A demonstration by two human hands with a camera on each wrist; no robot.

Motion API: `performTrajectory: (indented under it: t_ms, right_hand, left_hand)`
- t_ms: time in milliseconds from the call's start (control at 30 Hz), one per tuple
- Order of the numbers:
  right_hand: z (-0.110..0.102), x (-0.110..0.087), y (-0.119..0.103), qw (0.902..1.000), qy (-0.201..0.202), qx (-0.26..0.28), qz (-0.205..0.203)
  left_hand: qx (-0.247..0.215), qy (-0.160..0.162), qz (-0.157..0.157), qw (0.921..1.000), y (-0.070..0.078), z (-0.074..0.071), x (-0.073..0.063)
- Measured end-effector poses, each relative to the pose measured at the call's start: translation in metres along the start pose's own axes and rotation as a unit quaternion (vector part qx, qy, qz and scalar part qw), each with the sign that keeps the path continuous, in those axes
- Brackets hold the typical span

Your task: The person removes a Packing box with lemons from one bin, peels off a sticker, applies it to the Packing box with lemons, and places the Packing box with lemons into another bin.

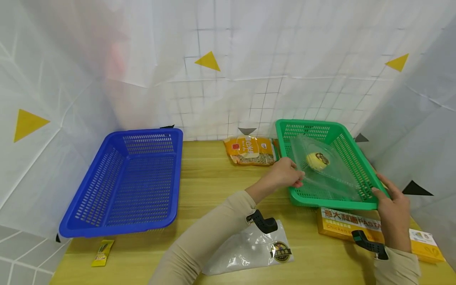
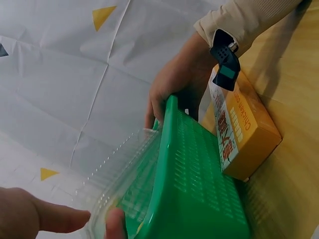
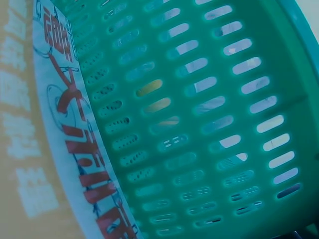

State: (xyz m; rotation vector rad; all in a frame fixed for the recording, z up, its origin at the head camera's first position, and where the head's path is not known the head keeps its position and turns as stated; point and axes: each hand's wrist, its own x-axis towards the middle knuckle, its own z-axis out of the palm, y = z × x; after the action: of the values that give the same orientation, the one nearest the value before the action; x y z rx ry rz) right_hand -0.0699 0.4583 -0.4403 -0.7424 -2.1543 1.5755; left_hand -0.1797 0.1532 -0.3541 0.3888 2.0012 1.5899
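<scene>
My left hand (image 1: 285,173) pinches the near left edge of a clear plastic clamshell box (image 1: 335,174) that lies tilted in a green basket (image 1: 317,204). Through the clear plastic shows a round yellow thing (image 1: 315,161) with a dark printed mark. In the left wrist view, the thumb (image 2: 115,225) and forefinger lie on either side of the box's edge. My right hand (image 1: 393,208) grips the basket's near right corner, with its fingers over the rim. The right wrist view is filled by the basket's slotted wall (image 3: 199,119) and part of a pasta box (image 3: 75,109).
A blue basket (image 1: 176,186) stands at the left, with a small yellow packet (image 1: 103,253) in front of it. An orange food bag (image 1: 249,150) lies by the back wall. A clear plastic bag (image 1: 246,249) with a dark round label lies under the left forearm.
</scene>
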Motion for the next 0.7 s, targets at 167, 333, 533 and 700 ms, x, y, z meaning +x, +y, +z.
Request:
performTrajectory:
  t_ms: [167,333,533,700]
  right_hand:
    - [0.0009,-0.0010,-0.0015,0.9984,0.006,-0.057,-0.004]
    - [0.0015,-0.0020,-0.0017,0.9986,0.007,-0.053,-0.003]
    - [0.0019,-0.0024,-0.0019,0.9981,0.007,-0.061,0.000]
    - [0.0013,-0.0012,-0.0007,0.9984,0.008,-0.055,0.003]
  left_hand:
    - [-0.035,-0.021,-0.003,0.9992,-0.0005,0.0006,-0.0021]
    - [-0.057,-0.066,-0.023,0.9959,-0.0017,0.0013,0.0005]
    - [-0.067,-0.103,-0.032,0.9919,-0.0014,0.0000,-0.0019]
    - [-0.056,-0.131,-0.021,0.9896,0.0014,-0.0031,-0.0092]
